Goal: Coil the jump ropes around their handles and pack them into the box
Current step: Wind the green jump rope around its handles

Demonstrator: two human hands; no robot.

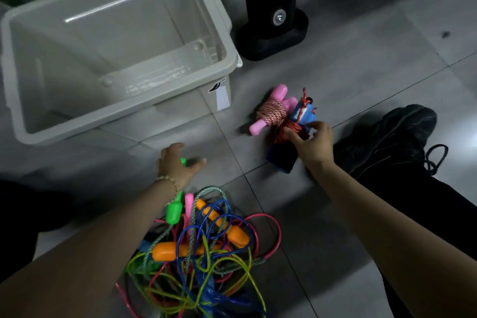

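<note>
Your right hand (313, 142) is closing around the blue-handled rope (303, 113) on the floor, with thumb and fingers curling over the red cord wound about its middle. That bundle's long axis is running away from you, dark near end toward your knee and far end pointing off and slightly right. A loose tail of red cord is sticking up at the top.

Just beside it on the left, touching or nearly so, the pink-handled rope (273, 111) is lying already coiled, its handles angling across the blue ones.

The relation that matters is this: the box (180, 113) is sitting open-mouthed, up and to the left of your gripping hand, and the pink bundle is lying between the two. So any carry from here is probably going leftward and up over the near rim.

Your left hand (175, 165) is hovering flat with fingers spread, gripping nothing. A green tip (183, 161) is peeking out beneath it, though whether the palm is touching it is unclear. This hand is nearer the box, and nearer the tangle of uncoiled ropes (206, 248) heaped in front of you. The right hand is the nearer one to both wound bundles.
</note>
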